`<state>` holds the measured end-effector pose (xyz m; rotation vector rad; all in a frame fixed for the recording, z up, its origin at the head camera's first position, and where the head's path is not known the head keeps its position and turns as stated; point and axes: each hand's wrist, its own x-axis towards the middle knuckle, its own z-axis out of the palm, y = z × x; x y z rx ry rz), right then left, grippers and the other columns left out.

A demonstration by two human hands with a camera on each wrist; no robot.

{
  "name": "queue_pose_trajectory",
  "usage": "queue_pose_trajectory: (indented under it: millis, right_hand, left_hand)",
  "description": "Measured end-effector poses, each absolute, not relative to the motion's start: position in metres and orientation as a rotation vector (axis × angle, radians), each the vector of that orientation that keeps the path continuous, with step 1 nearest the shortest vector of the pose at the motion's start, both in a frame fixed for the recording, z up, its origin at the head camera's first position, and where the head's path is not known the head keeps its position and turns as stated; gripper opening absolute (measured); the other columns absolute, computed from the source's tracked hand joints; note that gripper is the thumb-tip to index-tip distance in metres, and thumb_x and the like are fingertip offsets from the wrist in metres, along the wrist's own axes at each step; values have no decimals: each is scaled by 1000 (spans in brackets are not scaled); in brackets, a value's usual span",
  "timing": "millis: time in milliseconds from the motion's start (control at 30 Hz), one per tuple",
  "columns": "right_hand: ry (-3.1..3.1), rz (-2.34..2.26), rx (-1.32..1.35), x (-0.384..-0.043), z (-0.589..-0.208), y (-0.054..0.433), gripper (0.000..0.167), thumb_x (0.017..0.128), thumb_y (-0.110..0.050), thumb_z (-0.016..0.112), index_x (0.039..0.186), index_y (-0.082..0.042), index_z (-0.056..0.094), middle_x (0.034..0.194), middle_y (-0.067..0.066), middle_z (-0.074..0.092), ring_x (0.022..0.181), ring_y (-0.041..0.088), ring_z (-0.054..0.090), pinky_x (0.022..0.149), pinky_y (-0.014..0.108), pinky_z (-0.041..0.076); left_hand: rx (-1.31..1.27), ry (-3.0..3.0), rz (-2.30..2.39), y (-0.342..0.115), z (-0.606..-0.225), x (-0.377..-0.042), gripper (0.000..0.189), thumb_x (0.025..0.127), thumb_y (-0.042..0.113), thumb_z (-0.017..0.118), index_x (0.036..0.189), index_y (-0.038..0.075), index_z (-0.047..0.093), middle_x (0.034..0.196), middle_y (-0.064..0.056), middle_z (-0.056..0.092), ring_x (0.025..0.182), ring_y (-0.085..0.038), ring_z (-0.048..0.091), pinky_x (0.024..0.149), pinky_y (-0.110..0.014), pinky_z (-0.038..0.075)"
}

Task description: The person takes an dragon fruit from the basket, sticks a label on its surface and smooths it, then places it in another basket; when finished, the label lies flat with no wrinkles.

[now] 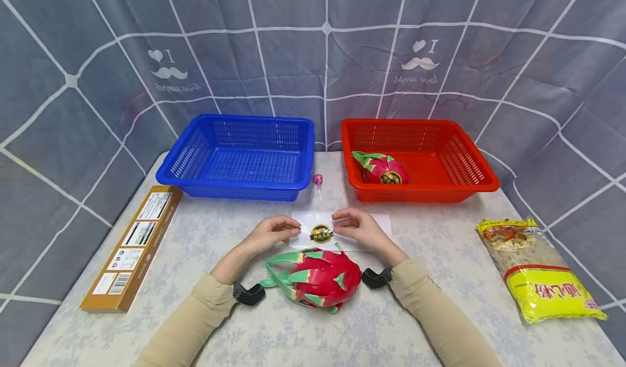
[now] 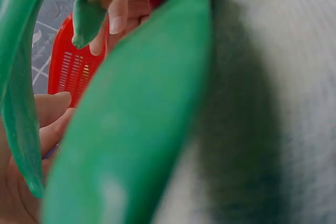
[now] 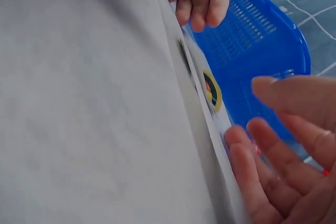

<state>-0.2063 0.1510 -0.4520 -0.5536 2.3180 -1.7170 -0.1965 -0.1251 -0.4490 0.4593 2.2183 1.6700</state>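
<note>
A white sheet (image 1: 386, 226) lies on the table in the head view, carrying a round black and gold sticker (image 1: 321, 234). My left hand (image 1: 269, 234) is just left of the sticker, its fingers loosely bent over the sheet's left edge. On the other side is my right hand (image 1: 361, 228), fingertips close to the sticker's right edge. The right wrist view shows a gap between the right thumb and fingers (image 3: 283, 166). Nearer the body, between my forearms, sits a dragon fruit (image 1: 325, 277) with green leaves (image 2: 131, 108), which hide much of the left wrist view.
A blue basket (image 1: 235, 188) stands at the back left. The red basket (image 1: 415, 194) at the back right holds another dragon fruit (image 1: 381, 168) with a similar sticker. Between them lies a lollipop (image 1: 318, 180). A long brown box (image 1: 132, 250) is left, a yellow food bag (image 1: 538, 269) right.
</note>
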Motion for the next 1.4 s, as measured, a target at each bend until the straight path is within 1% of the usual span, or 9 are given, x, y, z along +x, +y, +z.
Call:
queue_pose_trajectory:
  millis: [200, 367, 433, 600, 700, 800, 1033, 1233, 1400]
  right_hand:
    - [2449, -1587, -618, -207, -461, 150, 35, 82, -11, 73, 114, -2, 64, 103, 13, 66, 90, 22, 64, 74, 24, 50]
    - [2581, -1437, -643, -204, -460, 147, 37, 79, -18, 75, 114, -10, 67, 98, 1, 67, 80, 13, 60, 69, 26, 48]
    - [2622, -1396, -668, -202, -459, 146, 37, 79, -18, 76, 114, -10, 67, 96, 0, 67, 77, 11, 58, 66, 26, 47]
    - [2687, -1368, -693, -199, -459, 143, 33, 78, -14, 76, 110, -9, 69, 95, 0, 68, 74, 10, 57, 64, 24, 46]
    - [2693, -1370, -689, -198, -458, 141, 31, 77, -11, 76, 108, -9, 70, 96, 1, 69, 78, 12, 57, 65, 24, 46]
    - [2686, -1388, -673, -198, -459, 140, 30, 77, -9, 76, 106, -9, 70, 92, 1, 68, 78, 13, 58, 64, 23, 45]
    - [2653, -1482, -601, -198, -459, 140, 18, 79, -8, 73, 97, -8, 71, 79, -2, 65, 70, 11, 56, 62, 24, 45]
    - [2615, -1597, -541, -199, -455, 141, 12, 83, -11, 71, 94, -5, 71, 83, 3, 68, 72, 11, 60, 67, 24, 48]
    - [2542, -1677, -453, -201, -449, 147, 15, 83, -12, 71, 93, -2, 70, 82, 4, 68, 70, 10, 60, 63, 22, 47]
  left_hand:
    - [481, 2228, 1656, -124, -451, -196, 30, 91, 11, 61, 114, -7, 59, 108, -23, 64, 93, -33, 62, 74, -36, 50]
    - [490, 2229, 1657, -125, -451, -197, 29, 91, 13, 61, 113, -7, 60, 107, -21, 64, 93, -29, 62, 74, -32, 50]
    - [497, 2227, 1661, -125, -451, -196, 30, 91, 13, 62, 112, -7, 61, 107, -21, 65, 93, -28, 62, 74, -31, 50]
    - [495, 2225, 1666, -125, -450, -196, 30, 90, 14, 63, 113, -6, 61, 107, -21, 65, 92, -29, 62, 71, -29, 49]
    - [493, 2233, 1651, -123, -441, -191, 28, 92, 10, 60, 112, -9, 60, 107, -24, 63, 91, -33, 61, 70, -31, 49]
    - [496, 2239, 1637, -123, -437, -189, 27, 92, 7, 58, 112, -11, 59, 107, -27, 62, 90, -36, 61, 70, -33, 48]
    - [513, 2243, 1637, -126, -448, -195, 30, 91, 15, 62, 113, -6, 61, 105, -20, 65, 85, -23, 62, 68, -29, 48]
    - [571, 2256, 1635, -127, -443, -194, 29, 91, 15, 61, 113, -4, 62, 104, -18, 65, 83, -23, 61, 69, -29, 50]
    - [715, 2292, 1590, -120, -428, -186, 27, 91, 16, 62, 112, -1, 64, 106, -15, 65, 89, -25, 61, 73, -32, 50]
